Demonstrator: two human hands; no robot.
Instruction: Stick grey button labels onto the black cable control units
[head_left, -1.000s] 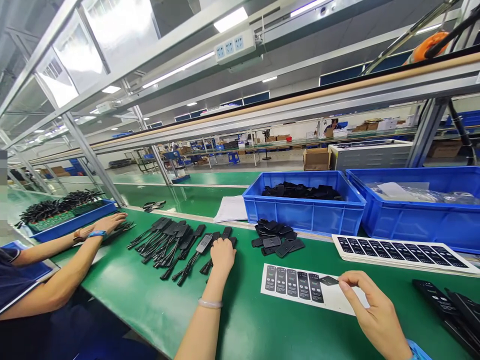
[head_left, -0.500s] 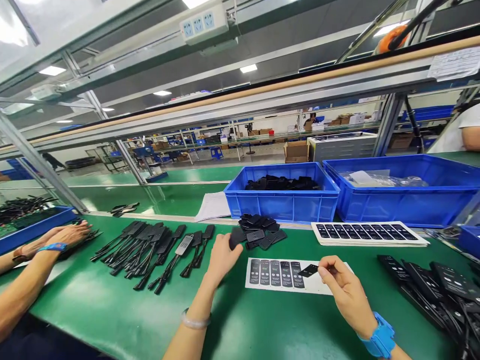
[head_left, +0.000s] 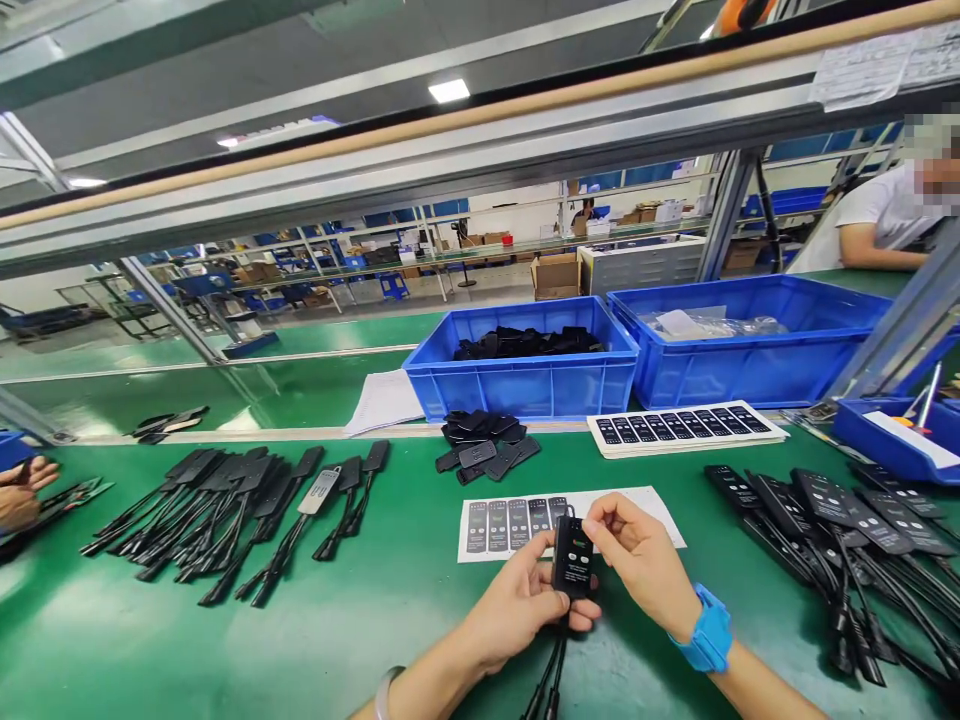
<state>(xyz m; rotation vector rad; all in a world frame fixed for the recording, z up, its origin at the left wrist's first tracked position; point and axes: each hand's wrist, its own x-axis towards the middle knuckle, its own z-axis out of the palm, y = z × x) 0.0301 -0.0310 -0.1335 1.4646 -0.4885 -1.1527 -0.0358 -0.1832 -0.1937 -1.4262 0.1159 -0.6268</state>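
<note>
My left hand (head_left: pixel 517 605) grips a small black cabled module (head_left: pixel 573 558) upright in front of me, its cable (head_left: pixel 551 680) hanging down. My right hand (head_left: pixel 637 555) pinches the top of that module, where a dark label lies on its face. Just beyond the hands lies a white label sheet (head_left: pixel 517 522) with several dark labels. A pile of black plastic covers (head_left: pixel 484 445) sits behind it. A row of unlabelled cabled modules (head_left: pixel 225 505) lies to the left, and labelled ones (head_left: pixel 825 515) lie to the right.
Two blue bins stand at the back: one (head_left: pixel 525 385) with black parts, one (head_left: pixel 750 350) with plastic bags. A stack of label sheets (head_left: pixel 682 427) lies in front of them. A co-worker's hands (head_left: pixel 19 490) are at far left; another person (head_left: pixel 877 220) sits at far right.
My left hand picked a black module from the left row and brought it in front of me. My right hand carried a peeled label from the sheet onto the module. The view swung right and down.
</note>
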